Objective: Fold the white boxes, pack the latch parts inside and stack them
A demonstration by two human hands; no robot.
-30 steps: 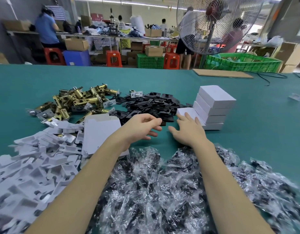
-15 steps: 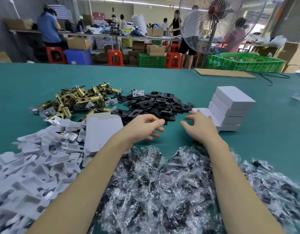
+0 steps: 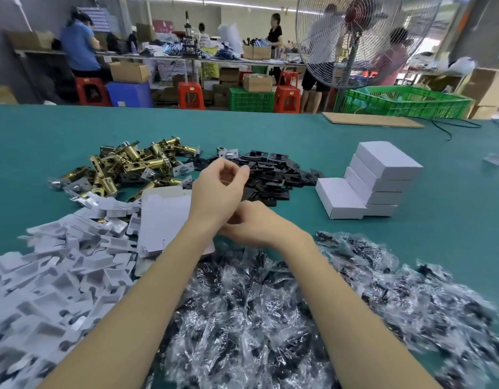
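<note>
Green table (image 3: 453,248): stack of closed white boxes (image 3: 383,175) at right, one more box (image 3: 339,197) touching its base. Brass latches (image 3: 130,164) and black plates (image 3: 273,175) heaped beyond the hands. Flat box blanks (image 3: 165,217) at left. Left hand (image 3: 217,192) raised, fingers curled, contents unclear. Right hand (image 3: 251,223) partly hidden beneath it; grip cannot be told.

right hand (image 3: 253,224) part hidden behind left wrist, bagged parts (image 3: 411,318) blurred

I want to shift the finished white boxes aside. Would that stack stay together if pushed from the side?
Probably not as one. The stack of white boxes is stepped, each box offset, so upper ones would likely slide. They look like light card, easily shoved. The single box alongside would move separately.
</note>
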